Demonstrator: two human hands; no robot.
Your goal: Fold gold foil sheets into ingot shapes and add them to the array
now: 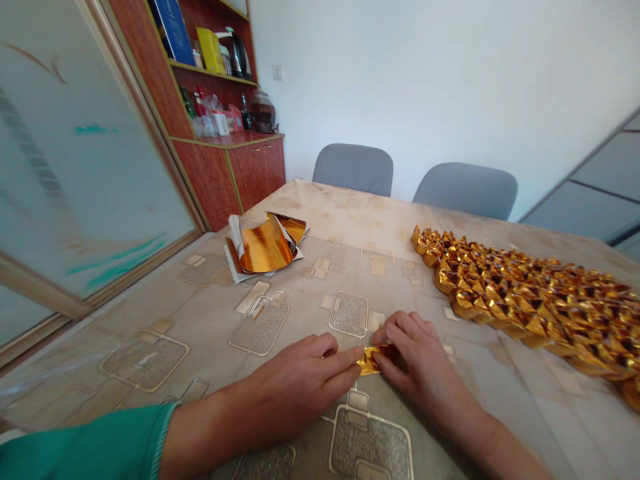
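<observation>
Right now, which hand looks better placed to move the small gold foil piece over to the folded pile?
Probably the right hand: its fingers rest on the gold foil piece, and it sits on the same side as the folded gold pile. The left hand touches the piece too, but lies farther away.

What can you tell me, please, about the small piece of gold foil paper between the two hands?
The small piece of gold foil paper is a narrow, creased strip with a shiny, metallic gold surface. It sits low over the patterned tablecloth, roughly level, between the left hand and the right hand. The fingers of the left hand touch its left end, while the fingers of the right hand cover its right part. That covered part is hidden, so its full shape cannot be seen.
</observation>
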